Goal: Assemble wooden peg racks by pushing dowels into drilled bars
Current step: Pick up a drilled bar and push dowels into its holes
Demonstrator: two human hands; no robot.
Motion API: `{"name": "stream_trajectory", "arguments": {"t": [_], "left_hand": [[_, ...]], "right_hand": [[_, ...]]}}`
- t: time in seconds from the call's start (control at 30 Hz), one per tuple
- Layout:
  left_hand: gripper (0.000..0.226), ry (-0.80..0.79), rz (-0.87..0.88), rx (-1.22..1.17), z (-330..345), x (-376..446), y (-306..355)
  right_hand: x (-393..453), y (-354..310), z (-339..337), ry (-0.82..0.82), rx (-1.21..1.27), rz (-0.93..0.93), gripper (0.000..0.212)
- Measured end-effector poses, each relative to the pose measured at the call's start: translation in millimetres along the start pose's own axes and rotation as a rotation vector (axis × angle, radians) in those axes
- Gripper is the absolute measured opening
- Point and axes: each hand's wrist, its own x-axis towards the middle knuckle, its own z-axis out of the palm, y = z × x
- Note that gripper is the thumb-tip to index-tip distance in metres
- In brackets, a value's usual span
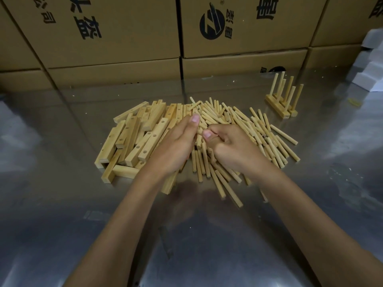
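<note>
Both hands meet over the middle of the heap: the left hand lies with its fingers fairly straight and together, thumb up, its palm turned toward the other hand, and whether it holds anything under the palm cannot be told; the right hand is curled, thumb pressed against the forefinger, seemingly pinching one dowel out of the pile of loose dowels, though the pinched piece is mostly hidden by the fingers. To the left of the hands sits a jumble of drilled bars, short square-section pieces with round holes showing on their upper faces, some stacked across others. Dowels spread from under the hands out to the right across the shiny metal surface. Well apart, toward the back right, stand the finished peg racks: a small group of bars set side by side with pegs upright in them, about six pegs in all. Cardboard boxes wall off the back, and white blocks are piled at the right edge. Judging by the few finished pieces against the large heaps of unused parts, the job looks barely begun; the step in hand seems to be picking up a dowel for a fresh bar.
</note>
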Motion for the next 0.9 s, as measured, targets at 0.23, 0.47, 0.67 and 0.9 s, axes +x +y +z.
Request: {"name": "stream_trajectory", "arguments": {"t": [0.23, 0.47, 0.67, 0.9], "left_hand": [[0.032, -0.095, 0.031, -0.015, 3.8, 5.6, -1.9], [0.031, 0.141, -0.062, -0.151, -11.2, 9.4, -5.4], [0.037, 0.292, -0.158, -0.294, -26.2, 12.2, -12.5], [0.036, 0.309, -0.165, -0.342, -25.5, 12.5, -11.6]], "right_hand": [[9.6, 15.2, -25.6, 0.15, 0.123, 0.037, 0.024], [18.5, 41.8, -16.1, 0.423, -0.047, 0.112, 0.018], [15.3, 54.2, 16.6, 0.204, -0.55, 0.173, 0.03], [14.9, 49.4, 15.2, 0.084, -0.57, 0.193, 0.028]]}}
